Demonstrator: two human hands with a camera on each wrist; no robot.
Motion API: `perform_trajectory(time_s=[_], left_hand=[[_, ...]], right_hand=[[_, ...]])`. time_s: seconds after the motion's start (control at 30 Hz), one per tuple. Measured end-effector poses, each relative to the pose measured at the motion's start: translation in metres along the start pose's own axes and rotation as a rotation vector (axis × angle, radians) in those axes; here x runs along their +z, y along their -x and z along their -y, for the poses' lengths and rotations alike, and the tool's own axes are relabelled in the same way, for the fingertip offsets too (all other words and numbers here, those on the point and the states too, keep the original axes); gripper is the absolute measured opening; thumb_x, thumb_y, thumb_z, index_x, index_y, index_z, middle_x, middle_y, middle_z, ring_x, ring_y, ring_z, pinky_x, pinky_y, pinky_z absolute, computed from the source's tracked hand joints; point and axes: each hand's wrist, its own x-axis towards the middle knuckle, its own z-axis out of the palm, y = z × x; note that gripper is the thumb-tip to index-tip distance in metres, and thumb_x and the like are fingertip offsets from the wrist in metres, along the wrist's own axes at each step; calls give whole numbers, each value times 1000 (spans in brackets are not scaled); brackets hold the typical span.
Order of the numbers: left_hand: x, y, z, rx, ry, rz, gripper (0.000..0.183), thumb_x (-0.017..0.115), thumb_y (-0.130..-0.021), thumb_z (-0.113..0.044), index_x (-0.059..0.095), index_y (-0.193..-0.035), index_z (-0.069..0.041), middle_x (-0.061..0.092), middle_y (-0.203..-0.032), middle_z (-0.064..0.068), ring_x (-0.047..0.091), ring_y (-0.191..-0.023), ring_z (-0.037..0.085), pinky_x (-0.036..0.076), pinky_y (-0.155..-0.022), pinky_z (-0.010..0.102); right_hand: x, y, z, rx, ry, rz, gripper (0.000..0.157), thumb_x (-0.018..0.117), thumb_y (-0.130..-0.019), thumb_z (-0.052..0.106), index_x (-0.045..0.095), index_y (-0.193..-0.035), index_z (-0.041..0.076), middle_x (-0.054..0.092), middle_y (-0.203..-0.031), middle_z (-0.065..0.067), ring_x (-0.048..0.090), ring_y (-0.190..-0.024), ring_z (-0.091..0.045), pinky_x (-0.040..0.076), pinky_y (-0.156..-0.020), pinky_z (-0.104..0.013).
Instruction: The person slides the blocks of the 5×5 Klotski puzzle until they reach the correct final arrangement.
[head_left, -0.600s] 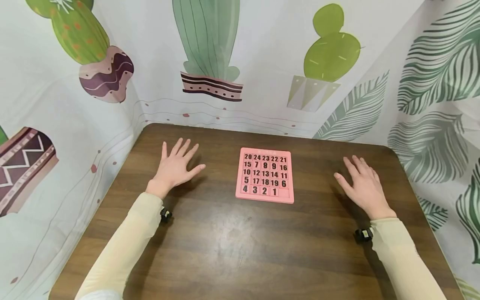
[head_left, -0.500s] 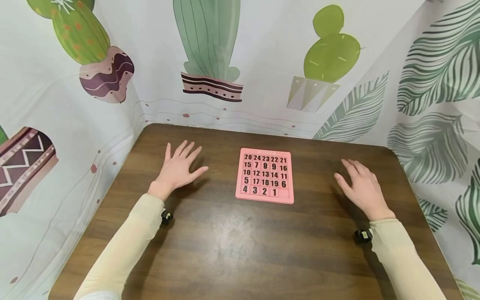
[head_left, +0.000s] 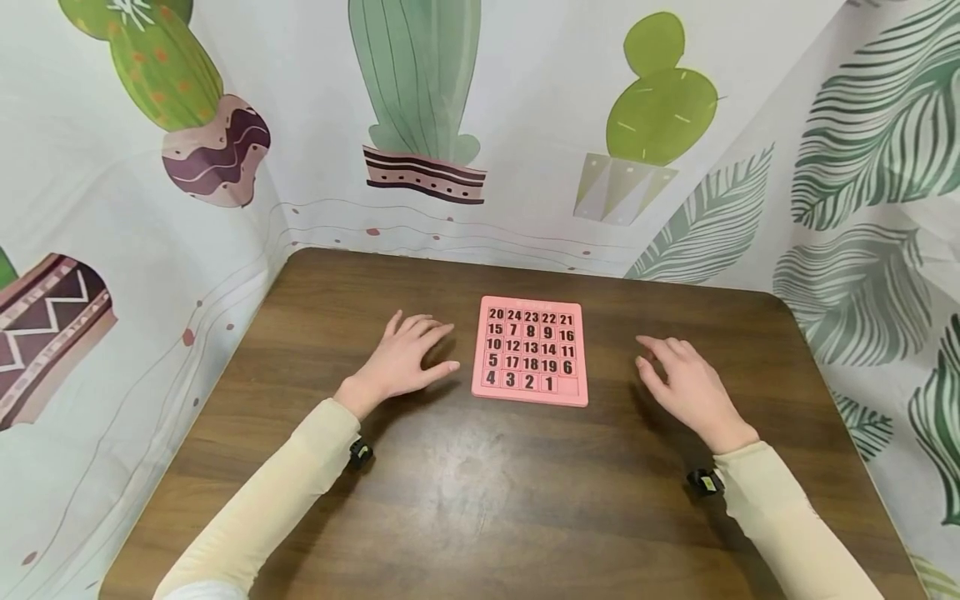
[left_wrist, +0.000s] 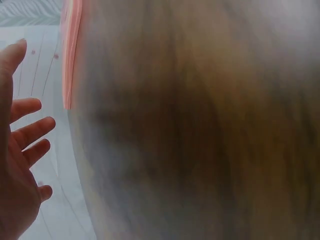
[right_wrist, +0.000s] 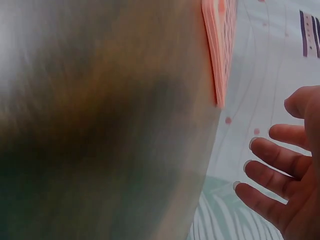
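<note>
A pink sliding number puzzle (head_left: pixel 531 350) lies flat on the brown wooden table. Black numbers mark its tiles, and the bottom right cell has no tile. Just left of it is my left hand (head_left: pixel 397 358), fingers spread and thumb toward the puzzle's edge, apart from it. On the other side, a wider gap away, my right hand (head_left: pixel 690 387) has its fingers loosely extended and holds nothing. Both wrist views show the puzzle's pink side edge, the left one (left_wrist: pixel 72 55) and the right one (right_wrist: pixel 217 55), with relaxed fingers beside it.
The wooden table (head_left: pixel 465 517) has rounded far corners. Behind and beside it hangs a white cloth (head_left: pixel 532 150) printed with cacti and leaves. Each wrist wears a small black device, on the left (head_left: pixel 361 453) and on the right (head_left: pixel 705 482).
Both hands have moved inward toward the puzzle, the left one rightward and nearer the body, the right one leftward. The puzzle has stayed in place.
</note>
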Motion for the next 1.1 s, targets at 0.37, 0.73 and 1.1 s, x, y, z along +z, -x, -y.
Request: perform_trajectory(time_s=[0.37,0.73,1.1], left_hand=[[16,-18,-24,66,89,170,84,65,-96,-62,41,-161,-15,39,-166,4,26,-158,28,15,-121,69],[19,-19,-30,54,114,247,84,67,-96,-58,37,-163,-15,31,-169,3,16,-160,25,8,-122,69],[20,-21,-31,46,98,289,87,65,-97,-60,33,-164,-15,27,-171,2,13,-161,23,6,-124,67]], right_hand=[[27,7,27,-153,-17,100,37,69,-98,16,70,-130,-1,70,-106,-13,63,-99,-31,55,-86,-51],[46,4,56,-359,-7,189,38,76,-94,21,74,-132,17,61,-107,-9,54,-101,-29,46,-87,-46],[52,1,55,-350,-18,209,50,75,-94,21,65,-143,11,50,-148,-32,44,-139,-54,41,-108,-66]])
